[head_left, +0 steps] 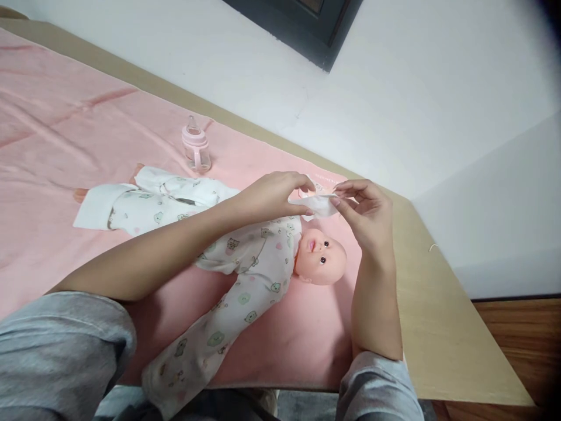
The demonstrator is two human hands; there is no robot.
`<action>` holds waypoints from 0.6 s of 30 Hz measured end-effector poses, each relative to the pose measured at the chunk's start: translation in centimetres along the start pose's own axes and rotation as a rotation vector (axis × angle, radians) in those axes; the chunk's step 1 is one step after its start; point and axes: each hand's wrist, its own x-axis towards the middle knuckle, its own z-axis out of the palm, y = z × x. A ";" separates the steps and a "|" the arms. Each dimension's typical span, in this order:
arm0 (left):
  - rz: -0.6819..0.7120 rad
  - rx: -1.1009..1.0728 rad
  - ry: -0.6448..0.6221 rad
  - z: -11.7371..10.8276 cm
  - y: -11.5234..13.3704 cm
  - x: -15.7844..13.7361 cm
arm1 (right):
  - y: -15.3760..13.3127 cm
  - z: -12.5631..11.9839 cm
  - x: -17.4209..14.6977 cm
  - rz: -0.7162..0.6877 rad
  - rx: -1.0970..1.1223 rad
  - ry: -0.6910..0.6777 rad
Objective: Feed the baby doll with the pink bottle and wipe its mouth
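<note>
My right hand point(366, 213) pinches the right end of a thin white sheet point(319, 206), which looks like a wipe or tissue. At its other end, the thumb and fingers of my left hand point(287, 190) are closed on the same sheet. Both hands are raised over the baby doll point(322, 257), just beyond its head. The doll lies face up in white clothes point(249, 280) printed with small green animals. One long sleeve point(193, 356) stretches toward me past the table's front edge. Behind the sheet, something pale with small print is mostly hidden.
A pink baby bottle point(196, 146) with a handle stands beyond the doll's legs. The pink blanket point(56, 158) under everything has some creases. Bare wooden table point(442, 316) shows at the right, and a white wall point(394, 93) rises behind.
</note>
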 end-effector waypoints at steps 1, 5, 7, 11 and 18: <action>0.005 -0.027 0.000 -0.1 0.2 0.0 | -0.3 0.1 -0.1 -0.023 0.008 0.015; 0.079 -0.190 0.040 -0.8 0.7 -0.2 | -0.8 0.0 -0.4 -0.069 0.033 0.084; 0.118 -0.269 0.049 -1.1 1.0 -0.4 | -0.6 -0.1 -0.5 -0.065 0.034 0.087; 0.205 -0.334 0.089 -1.2 1.7 -0.8 | -0.5 0.3 -0.7 -0.042 0.030 0.020; 0.265 -0.380 0.097 -2.2 3.3 -1.6 | -3.7 1.4 -1.6 -0.017 0.004 -0.018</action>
